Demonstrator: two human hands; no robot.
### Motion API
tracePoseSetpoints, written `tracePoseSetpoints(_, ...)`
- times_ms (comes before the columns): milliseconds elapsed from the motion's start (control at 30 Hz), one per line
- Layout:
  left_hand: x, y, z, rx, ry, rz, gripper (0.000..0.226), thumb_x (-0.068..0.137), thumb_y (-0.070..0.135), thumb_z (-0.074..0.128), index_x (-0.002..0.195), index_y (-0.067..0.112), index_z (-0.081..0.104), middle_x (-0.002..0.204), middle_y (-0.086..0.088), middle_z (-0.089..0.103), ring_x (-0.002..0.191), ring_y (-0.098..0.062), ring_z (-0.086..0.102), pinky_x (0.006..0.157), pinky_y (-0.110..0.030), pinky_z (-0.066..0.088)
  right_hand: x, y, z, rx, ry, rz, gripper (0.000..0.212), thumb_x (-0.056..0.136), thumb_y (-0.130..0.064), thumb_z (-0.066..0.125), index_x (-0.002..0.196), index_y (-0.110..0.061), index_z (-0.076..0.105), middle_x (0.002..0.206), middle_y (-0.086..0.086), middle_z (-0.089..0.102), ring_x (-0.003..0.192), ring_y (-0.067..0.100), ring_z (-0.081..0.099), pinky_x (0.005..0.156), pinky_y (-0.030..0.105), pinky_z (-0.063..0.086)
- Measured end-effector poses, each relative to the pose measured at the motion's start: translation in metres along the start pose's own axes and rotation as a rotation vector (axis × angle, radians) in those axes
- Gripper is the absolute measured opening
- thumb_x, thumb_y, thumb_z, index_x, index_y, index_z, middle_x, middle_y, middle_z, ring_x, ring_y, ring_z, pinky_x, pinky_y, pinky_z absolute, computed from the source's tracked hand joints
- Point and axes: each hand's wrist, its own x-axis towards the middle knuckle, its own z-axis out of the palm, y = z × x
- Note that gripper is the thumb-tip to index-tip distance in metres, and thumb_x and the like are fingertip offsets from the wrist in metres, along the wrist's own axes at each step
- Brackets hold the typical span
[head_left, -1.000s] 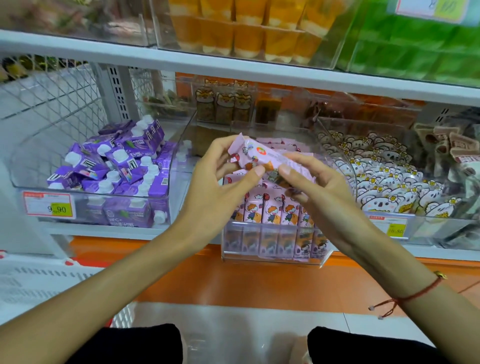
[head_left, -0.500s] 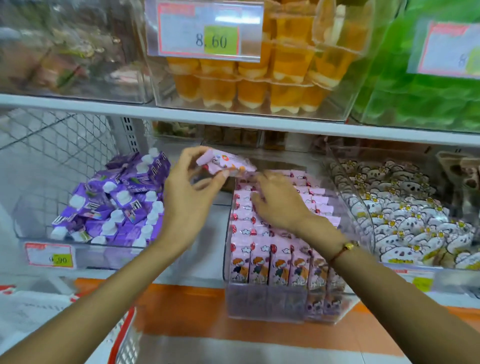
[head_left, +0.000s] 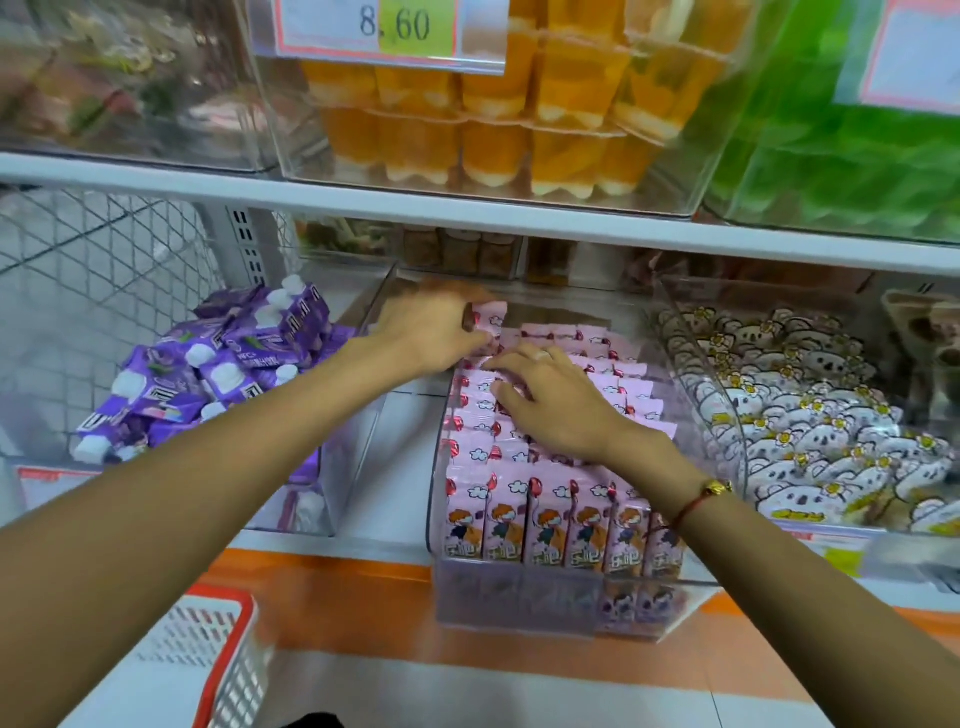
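- Far left, the white basket (head_left: 228, 644) with the red rim sits low beside you, and the purple pouches (head_left: 228, 364) lie heaped in their own bin; neither looks part of this step
- Your left hand (head_left: 431, 335) is at the back of the clear bin (head_left: 514, 597), fingers curled round one pink packet (head_left: 488, 318); the hand is blurred, but the packet's top shows just past your fingertips, at the rear end of the left-hand row
- The rows of pink packets (head_left: 545, 519) stand upright from the front wall almost to the back, so most of the stocking looks done
- Your right hand (head_left: 556, 410) lies on the middle rows, fingers loosely spread, pressing the tops and grasping nothing
- What seems left: seat that one packet upright in its row, let go, and straighten the line
- To the right, the koala packets (head_left: 810, 431) fill the next bin, well apart from both hands
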Motion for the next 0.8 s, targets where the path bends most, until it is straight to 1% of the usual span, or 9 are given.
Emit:
tracePoseSetpoints(100,0.001,0.005,0.000,-0.033,-0.067,-0.049,0.044,0.088,0.033,0.062,0.131,0.029,0.053,0.130,-0.006,0.058,0.116,-0.029,0.055,0.093,-0.034,0.047,0.008,0.003,-0.006,0.171,0.162,0.046,0.025,0.096,-0.019,0.049,0.119,-0.014,0.059,0.115,0.007,0.062,0.104,0.025,0.056,0.080,0.030,0.042)
tracePoseSetpoints(167,-0.012,0.006,-0.002,-0.126,0.041,-0.056,0.045,0.086,0.027,0.063,0.130,0.028,0.053,0.129,-0.007,0.060,0.116,-0.031,0.056,0.091,-0.038,0.048,0.018,0.005,-0.009,0.145,0.279,0.101,0.022,0.094,-0.019,0.052,0.116,-0.017,0.054,0.104,0.006,0.063,0.092,0.025,0.060,0.071,0.030,0.044)
tracePoseSetpoints(233,-0.038,0.008,-0.002,-0.290,0.205,-0.102,0.044,0.085,0.025,0.064,0.128,0.026,0.054,0.125,-0.004,0.062,0.112,-0.026,0.059,0.088,-0.036,0.049,0.029,0.005,-0.010,0.109,0.231,0.095,0.029,0.094,-0.019,0.052,0.123,-0.018,0.049,0.108,0.008,0.063,0.091,0.026,0.061,0.075,0.037,0.051)
tracePoseSetpoints(300,-0.071,0.009,0.004,-0.454,0.282,-0.150,0.044,0.087,0.028,0.065,0.129,0.026,0.052,0.127,0.004,0.060,0.109,-0.014,0.060,0.089,-0.033,0.049,0.040,0.003,-0.008,0.052,0.079,0.062,0.033,0.095,-0.019,0.049,0.128,-0.016,0.052,0.114,0.008,0.061,0.093,0.024,0.058,0.080,0.038,0.051)
tracePoseSetpoints(400,-0.112,0.008,0.016,-0.596,0.235,-0.162,0.039,0.088,0.032,0.063,0.126,0.032,0.051,0.122,0.012,0.060,0.108,-0.009,0.059,0.091,-0.040,0.051,0.051,0.000,-0.002,-0.163,-0.079,0.064,0.031,0.097,-0.020,0.043,0.120,-0.012,0.062,0.115,0.010,0.056,0.100,0.026,0.054,0.088,0.038,0.048)
tracePoseSetpoints(500,-0.134,0.009,0.024,-0.704,0.218,-0.174,0.021,0.089,0.036,0.061,0.106,0.047,0.053,0.106,0.030,0.060,0.097,0.001,0.061,0.086,-0.039,0.052,0.054,-0.002,-0.001,-0.171,-0.133,0.094,0.032,0.097,-0.021,0.041,0.114,-0.007,0.063,0.127,0.014,0.053,0.112,0.031,0.052,0.094,0.040,0.045)
tracePoseSetpoints(633,-0.147,0.011,0.032,-0.782,0.226,-0.202,0.017,0.086,0.050,0.057,0.101,0.056,0.052,0.103,0.025,0.064,0.088,0.003,0.063,0.083,-0.040,0.054,0.052,-0.002,-0.005,-0.146,-0.043,0.141,0.029,0.093,-0.029,0.053,0.114,-0.012,0.066,0.117,0.008,0.060,0.102,0.027,0.058,0.082,0.033,0.047)
tracePoseSetpoints(733,-0.150,0.010,0.034,-0.803,0.228,-0.191,0.024,0.090,0.041,0.058,0.113,0.049,0.054,0.109,0.024,0.063,0.094,0.003,0.062,0.084,-0.041,0.054,0.054,-0.006,-0.002,-0.130,0.040,0.212,0.020,0.090,-0.029,0.060,0.102,-0.015,0.066,0.100,0.004,0.064,0.092,0.024,0.060,0.067,0.026,0.041)
tracePoseSetpoints(800,-0.151,0.010,0.032,-0.803,0.224,-0.190,0.027,0.091,0.040,0.059,0.118,0.043,0.055,0.112,0.026,0.062,0.098,0.003,0.062,0.085,-0.042,0.054,0.055,-0.009,0.000,-0.067,0.085,0.224,0.014,0.092,-0.025,0.058,0.099,-0.015,0.064,0.098,0.005,0.064,0.094,0.023,0.060,0.067,0.026,0.043)
